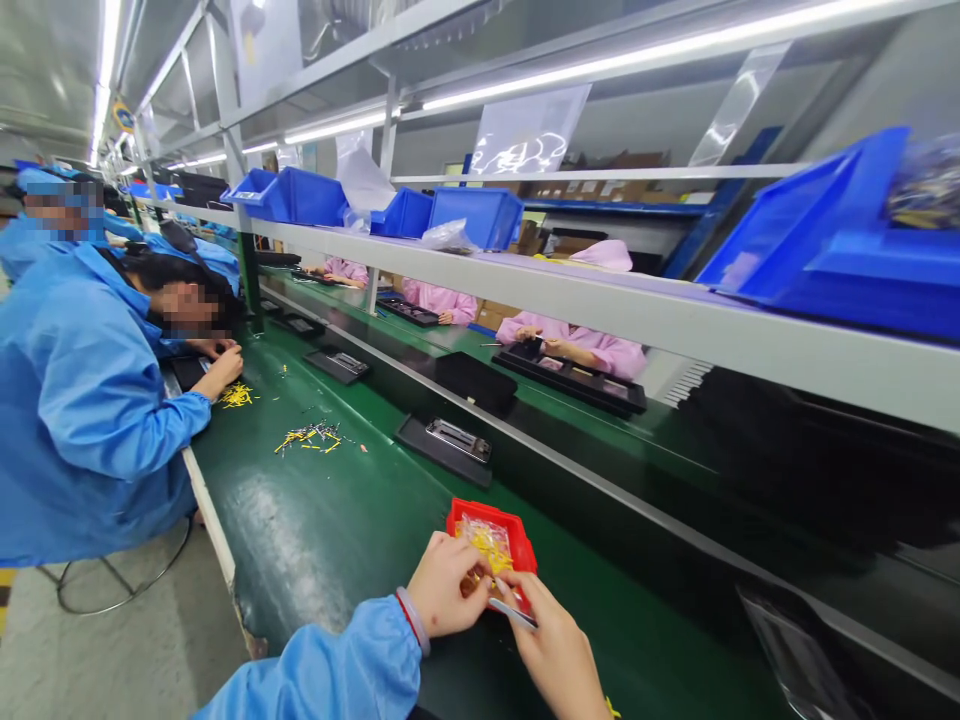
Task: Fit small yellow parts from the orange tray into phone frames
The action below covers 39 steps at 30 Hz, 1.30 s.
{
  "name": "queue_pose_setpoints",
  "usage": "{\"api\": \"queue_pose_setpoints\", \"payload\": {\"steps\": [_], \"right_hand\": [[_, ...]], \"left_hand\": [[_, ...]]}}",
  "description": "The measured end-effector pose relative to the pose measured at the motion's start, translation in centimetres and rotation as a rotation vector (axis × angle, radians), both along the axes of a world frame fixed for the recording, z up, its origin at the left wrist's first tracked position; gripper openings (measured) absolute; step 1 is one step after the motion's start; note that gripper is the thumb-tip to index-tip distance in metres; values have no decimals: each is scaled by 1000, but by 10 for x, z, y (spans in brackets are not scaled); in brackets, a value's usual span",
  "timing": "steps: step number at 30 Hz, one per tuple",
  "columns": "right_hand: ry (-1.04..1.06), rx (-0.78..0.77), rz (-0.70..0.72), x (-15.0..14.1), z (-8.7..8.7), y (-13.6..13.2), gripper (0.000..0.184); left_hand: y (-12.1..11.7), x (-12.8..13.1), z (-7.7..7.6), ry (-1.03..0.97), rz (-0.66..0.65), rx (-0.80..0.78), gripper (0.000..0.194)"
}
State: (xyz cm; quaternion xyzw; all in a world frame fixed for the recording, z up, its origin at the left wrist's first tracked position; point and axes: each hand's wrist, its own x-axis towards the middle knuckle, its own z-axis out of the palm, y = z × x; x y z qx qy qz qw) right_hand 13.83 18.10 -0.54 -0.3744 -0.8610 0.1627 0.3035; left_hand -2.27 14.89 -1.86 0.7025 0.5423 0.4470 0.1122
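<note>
My left hand (pixel 448 585), in a blue sleeve with a band at the wrist, is closed in a pinch at the near edge of a small red bin (pixel 523 545). What its fingertips hold is too small to make out. My right hand (pixel 559 640) meets it there, its fingers closed around a slim silver tool (pixel 513 611) that looks like tweezers. Inside the bin lie yellow strips (pixel 491 548) and clear plastic, partly hidden behind my hands.
Along the green bench (pixel 300 540) sits a black tray (pixel 442 450) with a metal-framed part. Loose yellow and silver bits (pixel 311 437) lie farther left. A co-worker in blue (pixel 97 400) bends over the bench. Blue bins (pixel 476 218) stand on the shelf above.
</note>
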Motion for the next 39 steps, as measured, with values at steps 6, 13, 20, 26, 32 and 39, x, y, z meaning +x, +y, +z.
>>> {"api": "queue_pose_setpoints", "payload": {"steps": [6, 13, 20, 26, 32, 39], "right_hand": [[-33, -85, 14, 5, -6, 2, 25], [3, -56, -33, 3, -5, 0, 27], [158, -30, -282, 6, 13, -5, 42], [321, -277, -329, 11, 26, -13, 47], [489, -429, -294, -1, 37, -33, 53], [522, -493, -307, -4, 34, -52, 52]], "left_hand": [[-1, 0, -1, 4, -14, 20, 18], [1, -1, -6, 21, 68, 38, 22], [2, -3, -10, 94, 157, 63, 23], [-3, -6, -8, 171, 131, 83, 23], [-7, -13, -7, 104, 136, 87, 26], [-27, 4, 14, -241, -24, -7, 18]]}}
